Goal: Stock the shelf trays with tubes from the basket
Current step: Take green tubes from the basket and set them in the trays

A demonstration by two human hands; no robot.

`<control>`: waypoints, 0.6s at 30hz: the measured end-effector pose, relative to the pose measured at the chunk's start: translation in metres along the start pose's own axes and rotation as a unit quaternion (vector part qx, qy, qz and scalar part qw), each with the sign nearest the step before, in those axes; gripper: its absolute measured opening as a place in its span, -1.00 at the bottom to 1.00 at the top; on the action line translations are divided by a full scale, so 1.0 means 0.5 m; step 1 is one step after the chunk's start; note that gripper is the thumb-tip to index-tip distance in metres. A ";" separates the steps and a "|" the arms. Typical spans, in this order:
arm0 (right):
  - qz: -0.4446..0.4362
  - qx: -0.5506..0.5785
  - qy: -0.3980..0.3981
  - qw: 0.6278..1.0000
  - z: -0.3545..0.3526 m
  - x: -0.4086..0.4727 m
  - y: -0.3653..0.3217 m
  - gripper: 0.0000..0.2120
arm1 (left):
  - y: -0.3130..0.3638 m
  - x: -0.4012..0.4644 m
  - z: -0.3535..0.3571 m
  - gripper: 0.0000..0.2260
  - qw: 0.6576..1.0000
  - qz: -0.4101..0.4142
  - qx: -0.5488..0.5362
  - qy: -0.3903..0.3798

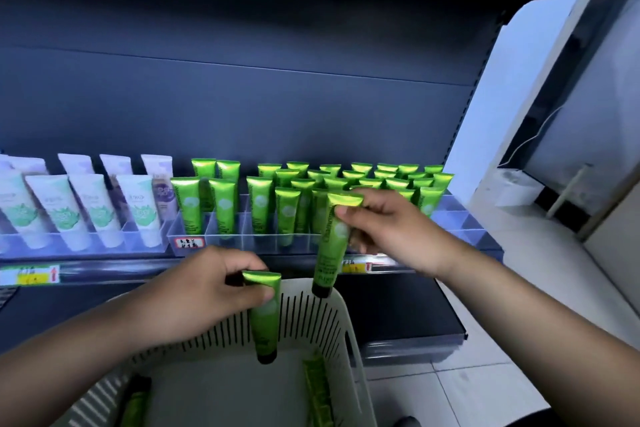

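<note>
My right hand (398, 232) pinches a green tube (332, 246) near its crimped top, cap hanging down, just in front of the clear shelf tray (242, 239). My left hand (207, 288) grips a second green tube (265, 319) by its top, above the white slotted basket (311, 315). Two more green tubes lie in the basket: one at the left (135, 402), one at the right (317, 388). Several green tubes (287, 198) stand cap-down in the tray's compartments.
Pale mint and lilac tubes (100, 204) fill another clear tray to the left. Yellow price labels (34, 276) sit on the shelf's front rail. The tray's rightmost compartments (460, 218) hold nothing. A lower dark shelf (398, 315) juts out beside the basket; white floor tiles lie to the right.
</note>
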State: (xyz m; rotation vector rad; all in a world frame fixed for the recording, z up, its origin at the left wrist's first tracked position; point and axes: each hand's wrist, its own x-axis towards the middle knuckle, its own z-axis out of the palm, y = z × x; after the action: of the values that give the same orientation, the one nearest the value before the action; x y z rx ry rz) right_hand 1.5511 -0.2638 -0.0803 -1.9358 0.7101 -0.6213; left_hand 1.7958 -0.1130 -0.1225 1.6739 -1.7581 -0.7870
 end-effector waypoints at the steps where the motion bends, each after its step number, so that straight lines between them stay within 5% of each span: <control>1: -0.019 -0.012 0.014 1.000 -0.030 -0.002 -0.015 -0.78 | 0.022 0.012 0.004 -0.89 1.000 0.015 -0.007 0.014; 8: -0.090 -0.078 0.117 0.986 -0.291 0.012 -0.122 -0.98 | 0.209 0.185 0.038 -0.91 0.988 0.105 -0.042 0.105; 18: 0.046 -0.334 0.155 0.929 -0.513 0.024 -0.009 -0.83 | 0.395 0.472 0.184 -0.89 0.982 0.150 0.022 0.117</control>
State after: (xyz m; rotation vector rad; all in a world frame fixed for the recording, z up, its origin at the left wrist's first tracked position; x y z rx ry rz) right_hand 1.3869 -0.4251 0.0335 -2.4256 1.3390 -0.6906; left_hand 1.5866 -0.3388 -0.0311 1.4175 -1.8115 -0.4016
